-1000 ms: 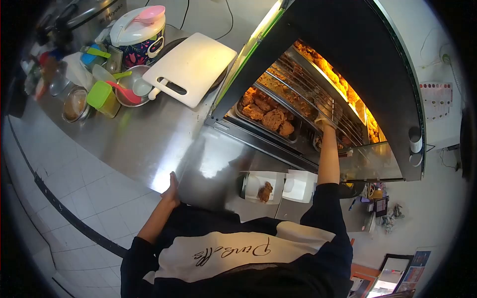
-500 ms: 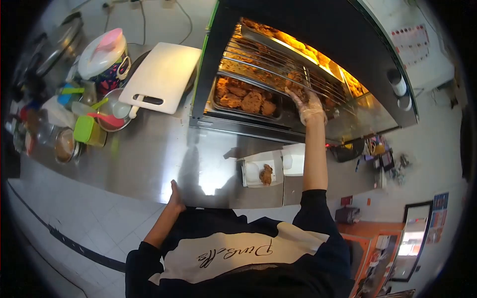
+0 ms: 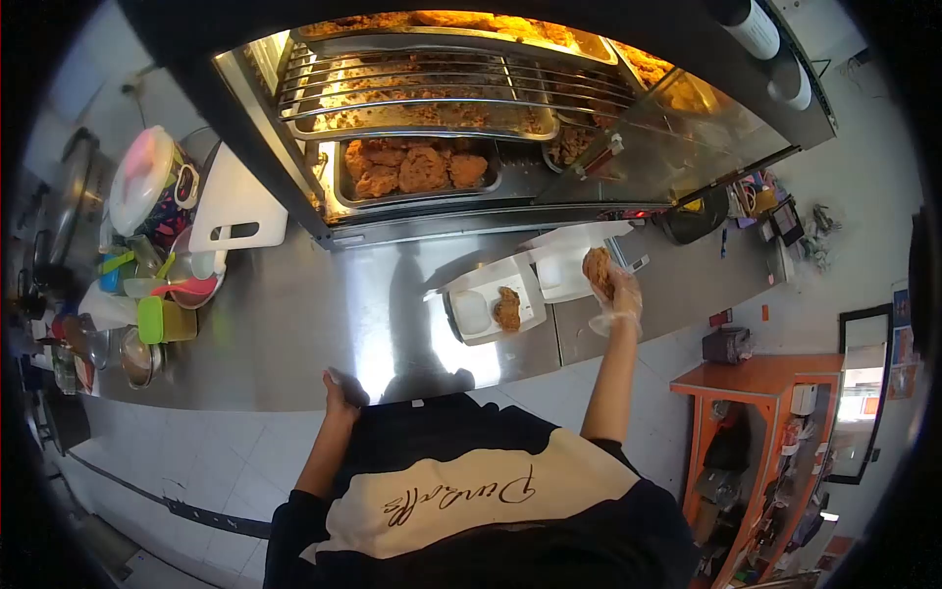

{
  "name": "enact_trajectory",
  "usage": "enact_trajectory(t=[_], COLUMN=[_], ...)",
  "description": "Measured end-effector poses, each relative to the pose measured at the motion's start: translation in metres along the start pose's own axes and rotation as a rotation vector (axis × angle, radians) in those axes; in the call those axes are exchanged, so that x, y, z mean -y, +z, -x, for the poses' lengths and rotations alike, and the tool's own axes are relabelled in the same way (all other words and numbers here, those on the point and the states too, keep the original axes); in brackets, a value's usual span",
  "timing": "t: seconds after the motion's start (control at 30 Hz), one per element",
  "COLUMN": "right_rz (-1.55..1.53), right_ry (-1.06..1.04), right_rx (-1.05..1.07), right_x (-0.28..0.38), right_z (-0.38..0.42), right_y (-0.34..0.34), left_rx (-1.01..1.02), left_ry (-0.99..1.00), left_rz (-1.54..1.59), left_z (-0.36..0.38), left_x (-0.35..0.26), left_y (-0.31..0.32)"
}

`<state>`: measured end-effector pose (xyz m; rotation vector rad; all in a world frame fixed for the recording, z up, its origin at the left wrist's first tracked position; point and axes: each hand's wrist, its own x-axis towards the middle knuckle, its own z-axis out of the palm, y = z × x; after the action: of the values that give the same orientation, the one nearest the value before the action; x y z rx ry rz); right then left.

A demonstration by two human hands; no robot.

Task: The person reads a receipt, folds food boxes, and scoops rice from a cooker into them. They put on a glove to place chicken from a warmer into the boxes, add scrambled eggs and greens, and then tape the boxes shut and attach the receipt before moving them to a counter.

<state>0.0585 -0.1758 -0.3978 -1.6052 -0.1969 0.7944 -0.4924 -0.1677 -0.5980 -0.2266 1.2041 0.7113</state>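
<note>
Brown fried-chicken piece, gripped by clear-gloved right hand at white card box; bare left hand empty, seemingly bracing.

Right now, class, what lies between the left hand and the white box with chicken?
Bare steel counter, with glare and shadow, separates left hand and box in the head view.

This looks like a fried-chicken shop, given the lit warming cabinet, steel counter and takeaway boxes
</note>
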Motion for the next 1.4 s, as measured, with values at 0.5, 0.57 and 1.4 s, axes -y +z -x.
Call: enact_trajectory(t=[0.5, 0.57, 1.4], right_rz=[0.83, 0.808, 1.155], right_ry=[-0.82, -0.97, -0.757], right_rx=[-0.333, -0.217, 0.402], right_x=[-0.041, -0.054, -0.122], right_z=[0.038, 0.067, 0.193], right_y=[0.072, 0.103, 0.632], left_rx=[-0.114, -0.063, 0.588], left_ry=[0.872, 0.768, 0.56], left_rz=[-0.591, -0.372, -0.092], left_z=[0.03, 0.051, 0.107], left_x=[-0.06, -0.101, -0.408], left_y=[0.013, 0.064, 0.222])
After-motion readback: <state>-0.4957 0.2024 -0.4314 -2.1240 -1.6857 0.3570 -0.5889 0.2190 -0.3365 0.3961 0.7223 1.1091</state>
